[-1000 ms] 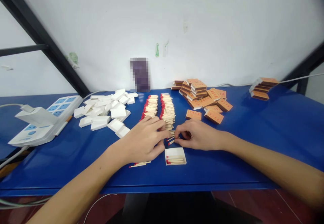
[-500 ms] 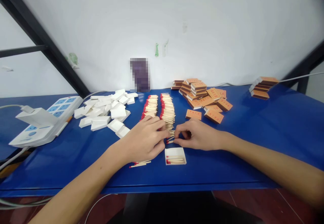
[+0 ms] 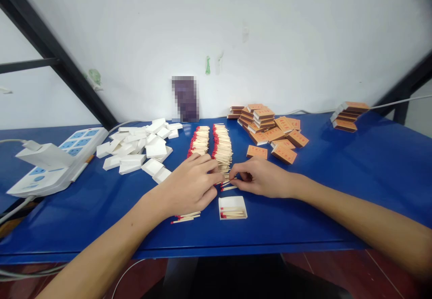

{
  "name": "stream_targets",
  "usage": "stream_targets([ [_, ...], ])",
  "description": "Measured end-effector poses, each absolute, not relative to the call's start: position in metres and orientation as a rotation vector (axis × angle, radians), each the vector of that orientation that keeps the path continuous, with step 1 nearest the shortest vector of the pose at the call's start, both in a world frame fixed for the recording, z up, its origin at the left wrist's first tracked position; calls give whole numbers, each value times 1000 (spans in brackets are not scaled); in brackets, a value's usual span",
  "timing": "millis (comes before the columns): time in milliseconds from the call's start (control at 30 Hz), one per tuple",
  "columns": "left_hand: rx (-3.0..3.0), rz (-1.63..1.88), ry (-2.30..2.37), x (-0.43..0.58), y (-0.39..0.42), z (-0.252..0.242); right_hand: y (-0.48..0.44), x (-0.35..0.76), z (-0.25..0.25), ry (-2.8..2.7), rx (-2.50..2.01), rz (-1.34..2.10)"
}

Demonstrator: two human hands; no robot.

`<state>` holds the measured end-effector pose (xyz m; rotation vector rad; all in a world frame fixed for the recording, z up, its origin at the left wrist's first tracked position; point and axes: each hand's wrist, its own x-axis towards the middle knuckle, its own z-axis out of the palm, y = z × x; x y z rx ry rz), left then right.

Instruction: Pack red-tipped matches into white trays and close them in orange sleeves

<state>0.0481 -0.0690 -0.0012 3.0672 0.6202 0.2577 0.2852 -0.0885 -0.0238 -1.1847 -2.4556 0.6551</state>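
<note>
Left hand [image 3: 191, 184] and right hand [image 3: 261, 178] curl at loose matches [image 3: 223, 152] beyond the part-filled tray [image 3: 232, 201], any grip unclear; many behind it lie unboxed.

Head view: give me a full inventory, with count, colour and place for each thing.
Table: one, blue, under the items
Wall: one, white, behind
Matches: uncountable, pale with red heads, two rows mid-table
Open tray: one, white, near front edge, holding matches
Loose matches: several, pale with red heads, left of that tray
White trays: many, white, heaped left
Matchboxes: many, orange, heaped right of centre, some stacked far right
Power strip: one, white with blue sockets, far left
Adapter: one, white, on the strip
Pixelated panel: one, purplish, against the wall
Frame bars: several, black, both sides
Left hand: one, bare, by the rows
Right hand: one, bare, right of them
</note>
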Motion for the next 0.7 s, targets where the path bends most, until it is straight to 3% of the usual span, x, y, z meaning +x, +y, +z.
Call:
stream_targets([
  [700,3081,233,615,47,-68,-2,-90,288,-18,-2478,-1106,814],
])
